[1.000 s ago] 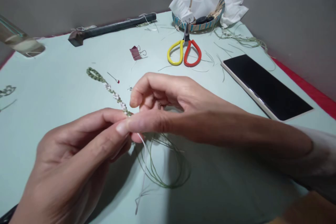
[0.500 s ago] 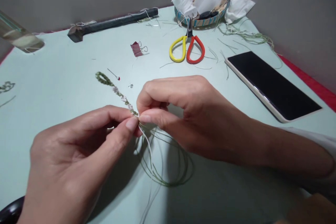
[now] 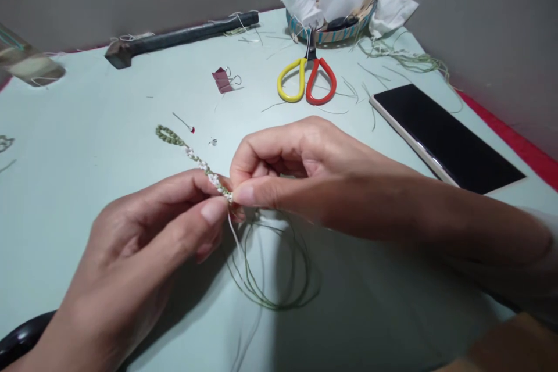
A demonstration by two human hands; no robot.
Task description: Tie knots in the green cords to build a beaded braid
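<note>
A narrow braided cord bracelet in green and white slants up and left from my fingertips, with a green loop at its far end. My left hand pinches its lower end between thumb and forefinger. Right beside it, my right hand is closed, thumb against forefinger, at the same end of the braid. Loose green cords hang in wide coils below my fingers, and a white cord trails down from the pinch. The exact spot under the fingertips is hidden.
Beyond my hands lie a red-headed pin, a maroon binder clip and scissors with yellow and red handles. A phone lies at the right. Farther back are a hammer, a basket of plastic cups and crumpled tissue.
My left wrist has shifted to the right and my right forearm has risen slightly. The fingertips stay together at the braid's end. The whole view has shifted slightly.
</note>
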